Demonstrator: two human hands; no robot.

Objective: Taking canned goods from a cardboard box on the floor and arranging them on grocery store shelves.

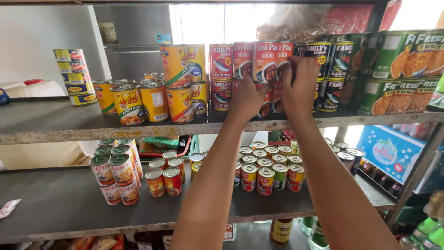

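1. The upper shelf [55, 121], a grey board with a chipped front edge, runs across the whole view; everything below is placed against it.
2. The lower shelf [55, 203] lies under the upper shelf and carries small tins: a silver-topped cluster [270, 167] beneath the hands, stacked tins with red labels [115, 171] further left.
3. Green cans [397, 69] fill the right end of the upper shelf, stacked two high.
4. Orange and yellow cans [152, 97] stand on the upper shelf, left of its middle, some stacked.
5. A pile of flat yellow tins [74, 76] sits at the far left end of the upper shelf.
6. Red cans [266, 62] stand two high at the middle of the upper shelf, between the orange and yellow cans and some dark-labelled cans [330, 69].
7. The right hand [300, 85] is raised above the upper shelf's edge, its fingers curled over the side of a top-row red can, gripping it.
8. The left hand [247, 97] is just beside the right, fingers lying against the red cans; whether it grips one I cannot tell.
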